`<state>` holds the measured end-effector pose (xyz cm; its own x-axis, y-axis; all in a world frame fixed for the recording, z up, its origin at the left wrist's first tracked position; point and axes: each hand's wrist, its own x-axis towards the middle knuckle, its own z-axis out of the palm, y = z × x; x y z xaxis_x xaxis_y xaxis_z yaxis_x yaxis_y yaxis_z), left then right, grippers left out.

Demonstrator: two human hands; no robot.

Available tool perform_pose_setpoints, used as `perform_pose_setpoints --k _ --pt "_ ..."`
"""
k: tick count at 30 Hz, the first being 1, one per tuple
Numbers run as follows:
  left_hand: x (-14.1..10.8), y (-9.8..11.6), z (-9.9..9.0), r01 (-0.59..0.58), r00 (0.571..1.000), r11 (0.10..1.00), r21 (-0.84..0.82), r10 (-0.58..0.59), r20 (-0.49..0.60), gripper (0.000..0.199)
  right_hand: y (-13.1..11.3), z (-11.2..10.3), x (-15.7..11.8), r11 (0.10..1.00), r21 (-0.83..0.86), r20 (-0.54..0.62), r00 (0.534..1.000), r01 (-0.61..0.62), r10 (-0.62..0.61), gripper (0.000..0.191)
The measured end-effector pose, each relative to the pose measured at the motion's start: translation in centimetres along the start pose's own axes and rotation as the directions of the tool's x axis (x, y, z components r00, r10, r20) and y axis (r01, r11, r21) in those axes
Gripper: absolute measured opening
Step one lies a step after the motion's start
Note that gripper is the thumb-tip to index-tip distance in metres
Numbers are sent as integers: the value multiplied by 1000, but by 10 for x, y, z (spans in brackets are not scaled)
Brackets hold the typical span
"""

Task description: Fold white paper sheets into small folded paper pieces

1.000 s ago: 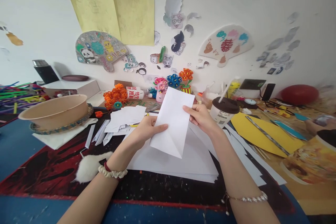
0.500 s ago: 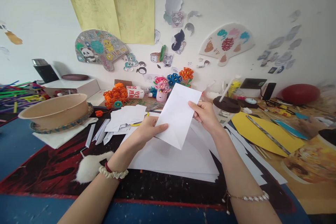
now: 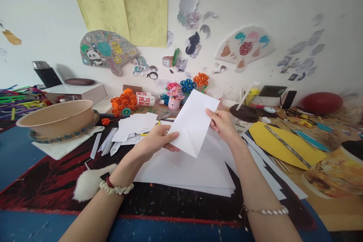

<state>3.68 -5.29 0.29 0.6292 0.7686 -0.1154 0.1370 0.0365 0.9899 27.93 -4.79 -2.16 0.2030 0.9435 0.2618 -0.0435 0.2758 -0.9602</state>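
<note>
A folded sheet of white paper (image 3: 194,124) is held up, tilted, between both hands above the desk. My left hand (image 3: 159,138) pinches its lower left edge, thumb on top and fingers underneath. On the upper right edge, my right hand (image 3: 221,123) grips it between thumb and fingers. A crease runs near the bottom corner of the paper. Beneath it lies a stack of larger white sheets (image 3: 184,176) on a dark red and black mat (image 3: 170,206). Smaller cut white papers (image 3: 133,126) are piled to the left, with a yellow-handled tool (image 3: 144,134) partly showing.
At left stand a beige basin (image 3: 56,119) and a white fluffy item (image 3: 90,183). A lidded drink cup (image 3: 244,115) with a straw is behind my right hand. Yellow card (image 3: 283,143) and a patterned paper tub (image 3: 334,174) lie right. Orange craft flowers (image 3: 126,102) sit at the back.
My left hand has shifted slightly left along the paper's edge, and its fingers now show beneath it. The paper has moved slightly to the right. The right hand keeps its grip.
</note>
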Motion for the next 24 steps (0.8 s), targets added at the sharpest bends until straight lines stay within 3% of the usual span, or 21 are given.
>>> perform_pose_setpoints --k 17,24 --pt "0 1 4 80 987 994 -77 -90 -136 40 4 3 1 998 47 -26 998 -47 49 48" --pt "-1 2 0 89 983 996 18 -85 -165 41 4 5 1 999 28 -42 998 -36 37 47"
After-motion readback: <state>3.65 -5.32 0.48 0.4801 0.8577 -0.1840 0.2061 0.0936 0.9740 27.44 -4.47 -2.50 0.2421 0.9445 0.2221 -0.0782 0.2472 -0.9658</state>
